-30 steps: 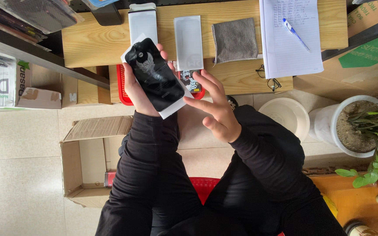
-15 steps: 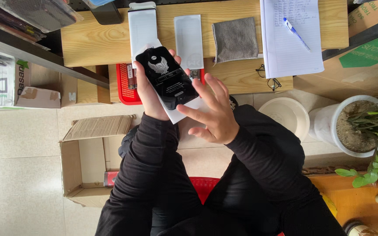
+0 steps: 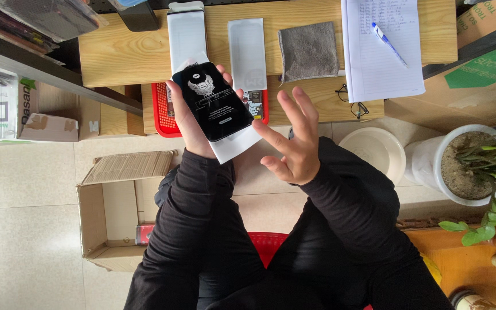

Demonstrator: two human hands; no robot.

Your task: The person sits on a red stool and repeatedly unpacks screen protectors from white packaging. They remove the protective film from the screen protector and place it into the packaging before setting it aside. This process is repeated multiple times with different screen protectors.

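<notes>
My left hand [image 3: 187,123] holds a black phone-shaped glass sheet [image 3: 212,102] with a white winged emblem, backed by a white card [image 3: 237,145] that sticks out below it. My right hand [image 3: 291,142] hovers just to the right with fingers spread, its fingertips close to the sheet's lower right edge and holding nothing. Both sleeves are black. On the wooden bench ahead lie two white flat packets [image 3: 187,34] [image 3: 248,47] and a grey cloth [image 3: 308,51].
A red tray [image 3: 162,115] sits under my left hand. A notepad with a blue pen [image 3: 381,49], glasses [image 3: 352,101], a white bowl [image 3: 374,150], a potted plant [image 3: 469,166] and an open cardboard box [image 3: 110,212] surround me.
My left hand has tilted the black sheet more upright and lifted it slightly. My right hand has come off it and opened its fingers.
</notes>
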